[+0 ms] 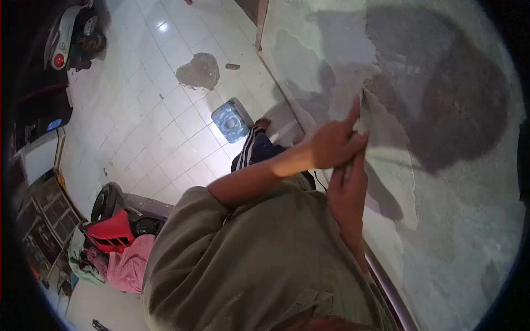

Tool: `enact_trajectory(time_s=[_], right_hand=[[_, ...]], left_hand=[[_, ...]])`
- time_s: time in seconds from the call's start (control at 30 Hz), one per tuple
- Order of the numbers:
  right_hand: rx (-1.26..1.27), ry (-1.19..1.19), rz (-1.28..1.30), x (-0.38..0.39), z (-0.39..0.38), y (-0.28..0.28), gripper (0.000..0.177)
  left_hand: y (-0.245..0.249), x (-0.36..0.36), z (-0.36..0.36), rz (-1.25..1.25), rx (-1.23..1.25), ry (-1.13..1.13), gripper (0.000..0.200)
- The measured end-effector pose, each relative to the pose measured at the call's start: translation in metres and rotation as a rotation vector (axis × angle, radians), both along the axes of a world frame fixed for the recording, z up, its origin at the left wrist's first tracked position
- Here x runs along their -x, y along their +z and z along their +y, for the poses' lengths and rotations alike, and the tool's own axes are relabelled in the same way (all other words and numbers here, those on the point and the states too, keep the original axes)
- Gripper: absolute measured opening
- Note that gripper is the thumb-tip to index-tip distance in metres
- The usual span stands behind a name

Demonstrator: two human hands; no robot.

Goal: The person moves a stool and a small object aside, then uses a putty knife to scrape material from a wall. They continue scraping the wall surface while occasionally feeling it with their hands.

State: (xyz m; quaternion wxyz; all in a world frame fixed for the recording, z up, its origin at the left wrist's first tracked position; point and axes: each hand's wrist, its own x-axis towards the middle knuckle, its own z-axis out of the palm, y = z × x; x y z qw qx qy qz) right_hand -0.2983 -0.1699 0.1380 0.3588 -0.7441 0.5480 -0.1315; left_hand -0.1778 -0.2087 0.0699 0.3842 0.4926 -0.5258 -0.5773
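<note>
My two hands meet in front of a patchy wall (441, 198) with flaking paint. My left hand (334, 144) reaches across from the left, its index finger stretched along a thin scraper-like tool (361, 103) and its other fingers curled. Just below, my right hand (348, 190) is closed around what looks like the lower part of the same tool, mostly hidden by the fingers. The tool's tip meets the wall at the edge of a peeled patch (353, 83). Its exact kind is too small to make out.
A blue patterned stool (231, 122) stands on the white tiled floor (165, 132) near my foot. Beyond it lie a grey patch (199, 71) and a small dark block (232, 66). Parked at the upper left is a scooter (66, 38). Pink cloth (131, 265) hangs at lower left.
</note>
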Motion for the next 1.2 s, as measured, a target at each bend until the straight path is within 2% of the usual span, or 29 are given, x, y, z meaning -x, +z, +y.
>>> enact_trajectory(time_s=[0.07,0.13,0.17,0.2,0.27,0.33,0.4,0.43,0.57,0.63,0.73,0.8,0.9,1.0,1.07,1.1,1.17,1.2], right_hand=[[0.053,-0.007,-0.025,0.001,-0.007,0.0,0.074],[-0.011,-0.01,0.029,-0.002,-0.014,-0.004,0.074],[-0.199,-0.078,0.15,-0.008,-0.011,0.0,0.075],[-0.205,-0.085,0.156,-0.004,-0.005,-0.003,0.075],[0.069,0.03,0.052,0.0,0.002,-0.012,0.073],[0.094,0.039,0.039,0.008,-0.004,-0.004,0.073],[0.099,0.027,0.044,0.009,-0.009,-0.005,0.073],[0.052,0.018,0.061,0.002,-0.019,-0.015,0.072],[-0.013,-0.021,0.007,-0.001,-0.001,-0.009,0.072],[-0.022,-0.007,-0.031,-0.002,-0.002,-0.006,0.073],[0.004,-0.017,0.037,-0.002,-0.01,-0.013,0.075],[-0.076,-0.043,0.019,-0.009,-0.002,-0.021,0.075],[-0.021,-0.019,-0.034,-0.001,0.001,-0.011,0.073],[0.006,-0.007,-0.036,-0.006,-0.016,-0.02,0.07],[-0.017,-0.025,0.011,-0.007,-0.017,-0.023,0.069],[0.004,-0.013,0.003,-0.008,-0.013,-0.021,0.068],[0.058,0.01,-0.021,-0.01,-0.004,-0.003,0.067],[0.048,0.02,-0.023,-0.009,-0.004,-0.002,0.067]], left_hand=[[-0.007,0.01,-0.004,0.052,0.044,0.052,0.087],[-0.008,0.012,-0.009,0.028,-0.011,0.118,0.086],[-0.01,0.005,-0.004,0.064,-0.025,0.084,0.086],[-0.012,0.006,0.001,0.07,-0.031,0.077,0.086],[-0.015,0.005,0.004,-0.039,0.035,0.032,0.085],[-0.015,0.014,0.0,-0.004,0.098,0.048,0.086],[-0.015,0.023,-0.004,0.112,0.022,0.106,0.089],[-0.011,0.015,-0.014,0.038,-0.097,0.101,0.091],[-0.015,0.001,-0.003,0.051,-0.086,0.064,0.091],[-0.011,0.007,0.002,0.06,0.062,0.049,0.089],[-0.003,0.001,-0.008,-0.026,-0.024,0.074,0.085],[-0.005,-0.002,-0.003,0.055,-0.122,0.049,0.084],[-0.021,0.003,-0.001,-0.004,0.011,0.039,0.085],[-0.017,0.008,-0.005,0.087,0.029,0.104,0.084],[-0.017,-0.004,-0.018,-0.124,-0.166,0.131,0.083],[-0.015,-0.004,-0.016,-0.123,-0.164,0.13,0.083],[-0.01,-0.008,-0.005,-0.058,0.034,0.034,0.086],[-0.01,-0.003,-0.001,-0.059,0.023,0.043,0.086]])
